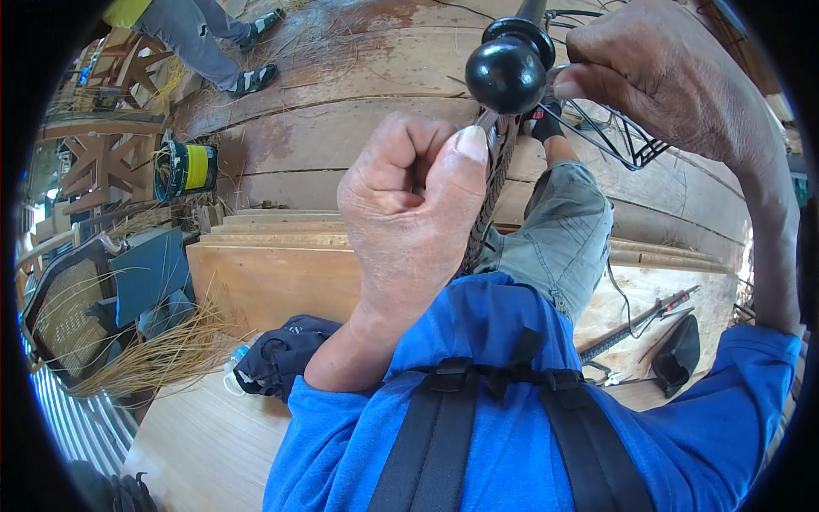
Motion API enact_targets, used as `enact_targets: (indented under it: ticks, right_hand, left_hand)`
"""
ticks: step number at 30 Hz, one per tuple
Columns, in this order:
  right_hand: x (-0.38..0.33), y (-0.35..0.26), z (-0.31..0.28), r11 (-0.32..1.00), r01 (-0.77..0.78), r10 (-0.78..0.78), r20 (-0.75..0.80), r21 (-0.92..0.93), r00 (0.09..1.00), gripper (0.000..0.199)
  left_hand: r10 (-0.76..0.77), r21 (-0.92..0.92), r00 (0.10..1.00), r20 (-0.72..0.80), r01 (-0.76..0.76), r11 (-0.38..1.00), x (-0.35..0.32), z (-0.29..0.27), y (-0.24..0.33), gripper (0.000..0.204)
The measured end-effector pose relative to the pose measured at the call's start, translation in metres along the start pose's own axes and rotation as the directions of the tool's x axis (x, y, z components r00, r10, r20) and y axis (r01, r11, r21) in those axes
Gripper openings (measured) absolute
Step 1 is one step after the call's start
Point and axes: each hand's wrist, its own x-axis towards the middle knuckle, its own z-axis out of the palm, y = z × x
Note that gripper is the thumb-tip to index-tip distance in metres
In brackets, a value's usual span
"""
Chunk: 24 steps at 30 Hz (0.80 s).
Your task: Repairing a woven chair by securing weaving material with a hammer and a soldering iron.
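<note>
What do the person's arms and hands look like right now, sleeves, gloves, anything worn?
Both hands are bare, no gloves, rings or watch visible: left hand, right hand. Both forearms are bare too. Bright blue sleeves start near the elbows. Black harness straps cross the blue shirt's chest.

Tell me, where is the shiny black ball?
In the head view, the black ball knob sits top centre, just above the left hand and beside the right hand, topping the braided strip.

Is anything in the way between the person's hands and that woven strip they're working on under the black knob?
Nothing visible. The left hand already pinches the woven strip directly, thumb pressed on it just below the black knob. The right hand rests beside the knob, against the black wire frame.
</note>
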Motion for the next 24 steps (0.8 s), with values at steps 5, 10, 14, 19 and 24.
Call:
enact_targets:
  ticks: [5,10,14,19,24]
  right_hand:
    - [0.0,-0.03,-0.028,0.965,-0.233,0.257,0.254,-0.122,0.932,0.033]
    - [-0.008,0.0,-0.009,0.998,-0.067,0.067,0.061,0.0,0.996,0.03]
    - [-0.006,0.007,-0.003,0.998,0.044,-0.042,-0.045,0.034,0.998,0.025]
    - [0.0,0.011,0.004,0.995,0.097,-0.094,-0.114,0.026,0.989,0.024]
    - [-0.017,0.009,-0.003,0.989,0.146,-0.136,-0.251,0.018,0.958,0.027]
  left_hand:
    - [0.013,0.059,1.0,-0.008,-0.012,0.998,0.0,-0.001,0.0,0.017]
    - [0.002,0.076,1.0,0.021,-0.003,0.997,0.001,0.003,0.001,0.015]
    - [0.008,0.08,1.0,0.0,-0.008,0.997,-0.001,0.006,0.002,0.012]
    - [0.018,0.1,1.0,-0.022,-0.016,0.995,0.002,0.004,0.001,0.014]
    - [0.046,0.157,0.998,-0.041,-0.039,0.987,0.004,0.012,0.003,0.015]
